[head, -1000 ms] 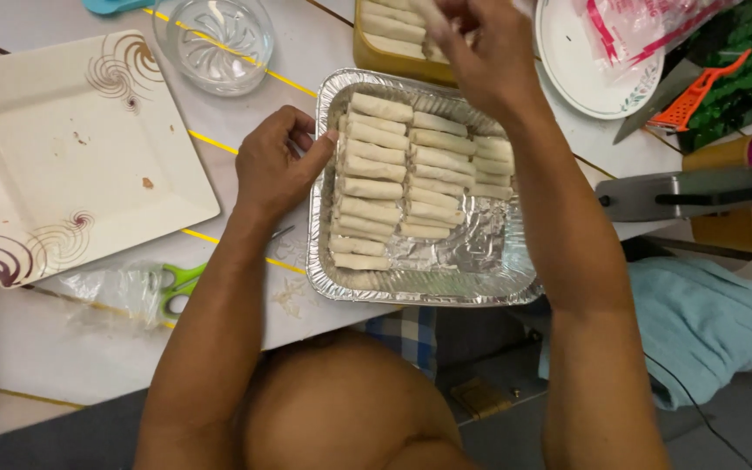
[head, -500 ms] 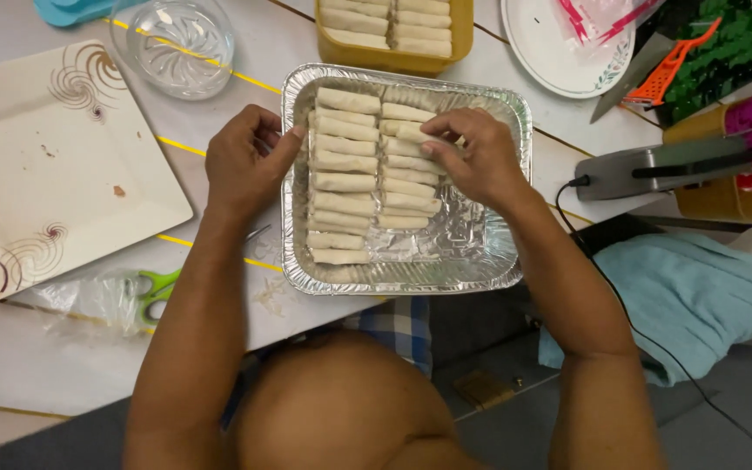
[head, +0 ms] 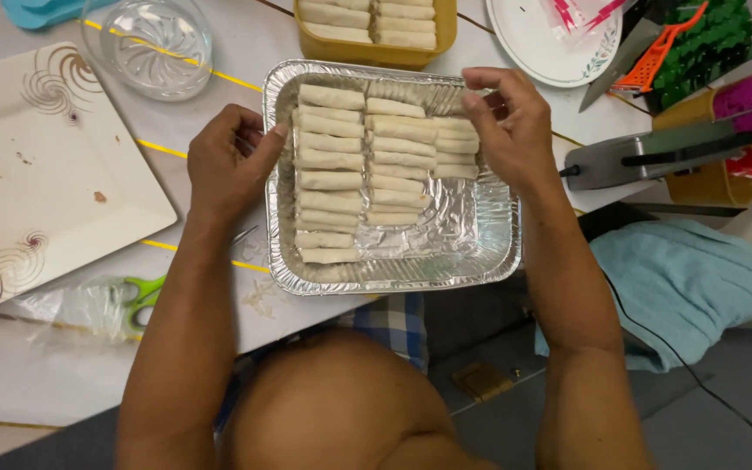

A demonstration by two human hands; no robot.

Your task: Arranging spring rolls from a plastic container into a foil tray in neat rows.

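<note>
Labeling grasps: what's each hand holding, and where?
Left hand grips the foil tray by its left rim. Right hand is at the rolls near the far right corner; a hold cannot be told.

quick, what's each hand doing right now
Left hand: grips the left rim of the foil tray, thumb on its edge.
Right hand: fingers curled over the rolls; anything held cannot be told.

A crinkled clear plastic bag [head: 71, 306] lies at the table's near-left edge.

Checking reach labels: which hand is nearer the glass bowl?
Left. The left hand sits just right of and below the glass bowl; the right hand is across the foil tray.
</note>
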